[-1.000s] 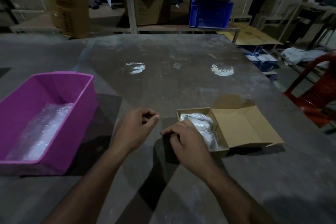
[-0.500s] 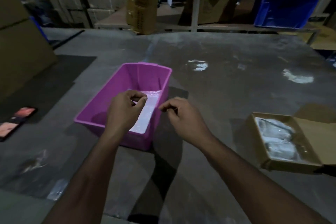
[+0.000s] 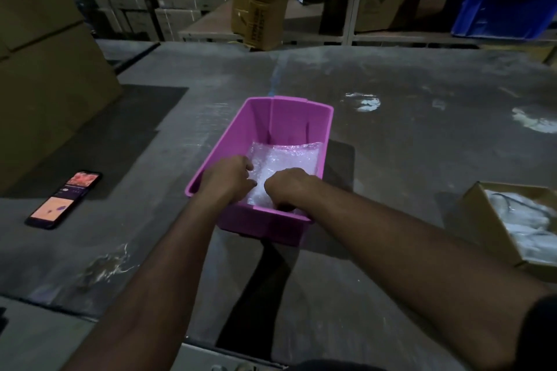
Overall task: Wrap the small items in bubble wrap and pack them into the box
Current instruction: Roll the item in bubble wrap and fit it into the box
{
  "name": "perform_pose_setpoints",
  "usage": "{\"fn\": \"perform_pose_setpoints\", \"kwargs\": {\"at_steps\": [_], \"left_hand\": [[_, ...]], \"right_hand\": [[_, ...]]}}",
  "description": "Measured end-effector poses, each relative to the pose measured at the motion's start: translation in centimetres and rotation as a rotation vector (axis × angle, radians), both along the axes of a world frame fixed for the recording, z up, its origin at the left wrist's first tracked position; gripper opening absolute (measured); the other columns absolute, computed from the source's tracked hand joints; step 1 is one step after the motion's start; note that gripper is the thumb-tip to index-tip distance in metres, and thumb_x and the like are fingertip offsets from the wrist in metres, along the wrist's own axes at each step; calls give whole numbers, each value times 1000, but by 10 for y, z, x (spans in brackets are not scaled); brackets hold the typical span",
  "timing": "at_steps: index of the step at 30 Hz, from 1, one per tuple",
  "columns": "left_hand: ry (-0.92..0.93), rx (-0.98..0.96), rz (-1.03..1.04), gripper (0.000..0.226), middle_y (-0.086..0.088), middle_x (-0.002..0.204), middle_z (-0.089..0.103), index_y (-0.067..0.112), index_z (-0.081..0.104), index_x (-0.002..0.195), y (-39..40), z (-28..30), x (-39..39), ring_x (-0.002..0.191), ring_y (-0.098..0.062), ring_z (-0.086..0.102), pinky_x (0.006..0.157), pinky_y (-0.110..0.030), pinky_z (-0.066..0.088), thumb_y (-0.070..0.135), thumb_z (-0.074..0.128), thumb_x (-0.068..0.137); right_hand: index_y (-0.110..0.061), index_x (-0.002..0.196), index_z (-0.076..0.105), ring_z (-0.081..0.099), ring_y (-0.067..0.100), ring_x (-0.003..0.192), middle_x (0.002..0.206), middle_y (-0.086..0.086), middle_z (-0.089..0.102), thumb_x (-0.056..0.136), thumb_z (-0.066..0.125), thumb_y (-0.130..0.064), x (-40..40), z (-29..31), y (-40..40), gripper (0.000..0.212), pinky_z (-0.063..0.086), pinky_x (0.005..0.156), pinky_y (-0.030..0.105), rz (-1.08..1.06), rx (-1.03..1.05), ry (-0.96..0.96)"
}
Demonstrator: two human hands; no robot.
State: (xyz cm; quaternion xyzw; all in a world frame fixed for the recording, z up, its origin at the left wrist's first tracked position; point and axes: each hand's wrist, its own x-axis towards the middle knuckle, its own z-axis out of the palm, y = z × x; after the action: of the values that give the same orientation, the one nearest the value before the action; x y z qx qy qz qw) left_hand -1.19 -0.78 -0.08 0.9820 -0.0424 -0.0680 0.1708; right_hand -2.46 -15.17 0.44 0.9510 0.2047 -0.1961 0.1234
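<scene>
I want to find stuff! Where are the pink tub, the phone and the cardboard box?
pink tub (image 3: 301,116): head view, far inner wall.
phone (image 3: 64,199): head view, lit screen.
cardboard box (image 3: 473,214): head view, near outer wall.

your two hands fill the near half of the pink bin (image 3: 327,141); its walls hem them in left, right and near. open table (image 3: 422,135) lies between the bin and the cardboard box (image 3: 470,205) at right. left, a phone (image 3: 64,199) lies flat; beyond it a big carton (image 3: 45,84) blocks the far left.
</scene>
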Motion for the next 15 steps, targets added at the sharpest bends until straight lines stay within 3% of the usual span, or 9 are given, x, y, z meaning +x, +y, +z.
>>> {"fn": "perform_pose_setpoints", "kwargs": {"at_steps": [4,7,10,15], "left_hand": [[32,2,-32,48,2,121,72,21,63,132,2,-6,3,110,-22,67,100,-39,52,35,76,88],[33,-27,-31,48,3,122,72,23,63,132,2,-7,4,111,-21,66,100,-39,52,35,76,88],[27,-30,-32,46,5,121,72,24,63,132,2,-7,4,111,-20,66,99,-39,52,36,75,89],[18,-66,-67,68,2,135,64,23,53,142,5,-6,3,116,-21,62,100,-38,51,33,83,81]], "right_hand": [[-17,94,61,54,17,75,76,-4,49,97,51,-12,8,-17,9,11,55,83,33,0,-98,20],[-15,84,56,50,15,67,74,-4,48,95,55,-9,10,-18,10,12,50,72,30,-6,-102,-14],[-14,70,47,45,13,60,72,-3,47,91,59,-4,11,-16,8,27,45,65,29,-26,-95,-37],[-14,85,57,52,16,65,80,-1,56,85,60,-1,16,0,-5,13,39,54,30,-98,59,-160]]}}
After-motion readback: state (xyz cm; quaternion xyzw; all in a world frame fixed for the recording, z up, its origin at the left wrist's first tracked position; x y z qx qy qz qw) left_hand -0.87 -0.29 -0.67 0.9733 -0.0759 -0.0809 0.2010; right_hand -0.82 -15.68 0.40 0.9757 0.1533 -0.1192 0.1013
